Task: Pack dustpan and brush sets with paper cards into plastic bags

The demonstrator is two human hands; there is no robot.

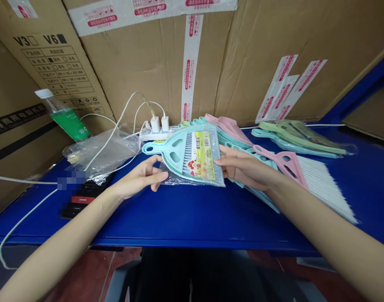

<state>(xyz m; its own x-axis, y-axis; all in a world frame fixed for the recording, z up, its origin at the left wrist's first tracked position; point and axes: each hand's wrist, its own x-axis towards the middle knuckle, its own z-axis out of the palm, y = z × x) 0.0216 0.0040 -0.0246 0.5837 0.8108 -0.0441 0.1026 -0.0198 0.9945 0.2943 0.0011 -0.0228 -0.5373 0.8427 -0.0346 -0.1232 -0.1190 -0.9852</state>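
Observation:
Between my hands, above the blue table, is a light-blue dustpan and brush set (175,152) with a printed label, partly inside a clear plastic bag (219,167). My left hand (144,178) is closed on the bag below the handle end. On the other side, my right hand (242,165) pinches the bag's right edge beside the label. Behind and to the right, pink dustpans (231,128) and light-blue ones lie in a pile. A pink brush (320,182) with white bristles lies by my right forearm, which covers part of the pile.
At the back right lie bagged green and blue sets (292,136). A power strip (150,135) with white plugs and cables stands against the cardboard boxes (141,63). To the left are a green-labelled bottle (69,121), crumpled clear plastic (100,147) and a black-and-red object (84,199).

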